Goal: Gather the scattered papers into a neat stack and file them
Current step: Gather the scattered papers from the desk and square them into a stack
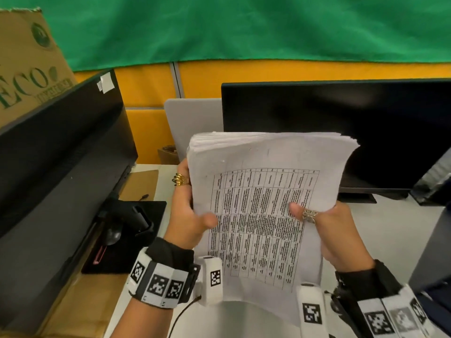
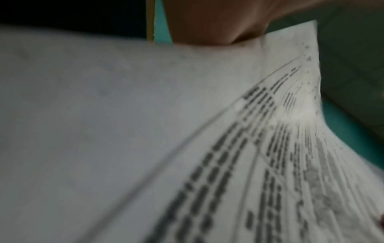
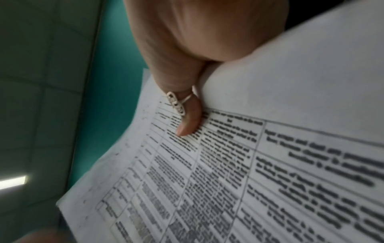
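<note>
1. The stack of papers (image 1: 263, 191) is held upright above the worktop (image 1: 390, 230), in front of the monitor (image 1: 341, 132). The top sheet carries a printed table of dense black text; the print is too blurred to read.
2. The upper edges of the stack are roughly aligned, with a slight fan of sheet edges at the top left corner. The stack bows gently between the two grips.
3. The left hand (image 1: 190, 215) grips the stack's left edge, thumb on the front sheet, fingers (image 1: 181, 178) wrapped behind.
4. The right hand (image 1: 334, 228) grips the right edge, ringed thumb pressed on the printed table; its fingers are hidden behind the papers.
5. A black box (image 1: 61, 167) stands close on the left and a cardboard box (image 1: 29, 64) behind it. Bare worktop shows to the right, below the monitor.
</note>
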Available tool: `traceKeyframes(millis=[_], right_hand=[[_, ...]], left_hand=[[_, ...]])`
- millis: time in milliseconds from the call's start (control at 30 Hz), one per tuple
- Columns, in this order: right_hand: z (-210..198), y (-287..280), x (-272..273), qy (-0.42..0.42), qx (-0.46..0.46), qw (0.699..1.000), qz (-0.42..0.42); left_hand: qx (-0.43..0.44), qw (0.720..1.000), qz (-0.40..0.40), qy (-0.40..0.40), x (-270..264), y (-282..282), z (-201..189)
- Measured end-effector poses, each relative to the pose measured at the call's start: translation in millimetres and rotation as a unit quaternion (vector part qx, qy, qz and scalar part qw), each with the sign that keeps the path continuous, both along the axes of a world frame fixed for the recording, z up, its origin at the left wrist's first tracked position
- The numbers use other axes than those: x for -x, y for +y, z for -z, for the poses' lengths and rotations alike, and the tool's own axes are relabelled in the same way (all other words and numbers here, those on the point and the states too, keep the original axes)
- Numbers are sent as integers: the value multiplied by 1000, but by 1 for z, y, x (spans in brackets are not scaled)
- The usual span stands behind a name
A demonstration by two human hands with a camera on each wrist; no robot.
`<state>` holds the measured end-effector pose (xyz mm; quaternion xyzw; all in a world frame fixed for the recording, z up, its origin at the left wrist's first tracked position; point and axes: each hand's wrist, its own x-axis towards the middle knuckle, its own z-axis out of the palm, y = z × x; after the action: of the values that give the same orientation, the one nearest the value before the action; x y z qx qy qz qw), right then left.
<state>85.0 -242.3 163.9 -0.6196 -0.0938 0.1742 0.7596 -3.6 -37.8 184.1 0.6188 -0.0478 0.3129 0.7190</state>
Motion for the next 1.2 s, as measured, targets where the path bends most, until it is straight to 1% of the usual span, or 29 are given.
traceKeyframes(millis=[33, 100, 167, 200, 267, 333, 400, 433, 500, 533, 600, 700, 767, 867, 900, 967, 1033, 1100, 1133, 1167, 1200], right_hand=[[0, 1, 0, -11, 5, 1000, 20], [4, 4, 2, -43, 6, 998, 44], [9, 9, 6, -90, -4, 993, 81], [12, 10, 7, -107, -18, 989, 96], [20, 12, 9, -127, -17, 986, 109], [38, 12, 10, -118, 8, 989, 85], [59, 8, 11, -74, 29, 996, 51], [67, 6, 11, -51, 35, 997, 44], [78, 4, 10, -32, 45, 997, 47], [78, 4, 10, -32, 48, 997, 49], [73, 5, 8, -48, 44, 997, 49], [65, 1, 4, -81, 27, 995, 47], [66, -3, 4, -78, 30, 996, 37], [77, -2, 10, -42, 55, 997, 30], [80, -1, 12, -36, 56, 997, 36], [78, 3, 14, -39, 43, 997, 60], [72, 7, 12, -50, 42, 995, 76], [63, 10, 11, -71, 54, 993, 81], [57, 10, 10, -87, 72, 990, 88], [51, 9, 8, -117, 105, 982, 102], [47, 8, 5, -166, 150, 967, 120]], left_hand=[[-34, 997, -35, 51, 4, 1, 1], [-49, 986, -117, 107, 5, -1, 9], [-30, 986, -114, 121, 3, -11, 9], [-12, 989, -86, 119, 3, -13, 14], [-13, 989, -56, 139, 7, -20, 25], [-31, 984, -61, 165, 13, -29, 44], [-46, 975, -96, 195, 16, -31, 62], [-40, 969, -120, 210, 15, -30, 68], [-28, 963, -128, 237, 12, -25, 77], [-20, 962, -128, 240, 10, -21, 78], [-9, 964, -135, 229, 8, -18, 69], [-28, 971, -138, 195, 9, -12, 61], [-27, 968, -123, 217, 11, -9, 63], [-16, 952, -64, 298, 9, -5, 78], [-11, 947, -62, 315, 9, -4, 81], [-22, 947, -73, 313, 4, -2, 80], [-35, 943, -114, 310, -2, -1, 74], [-3, 939, -194, 283, -4, 2, 69], [13, 936, -245, 251, -3, 2, 64], [6, 931, -298, 211, -1, 2, 58], [-31, 925, -337, 170, 2, 1, 49]])
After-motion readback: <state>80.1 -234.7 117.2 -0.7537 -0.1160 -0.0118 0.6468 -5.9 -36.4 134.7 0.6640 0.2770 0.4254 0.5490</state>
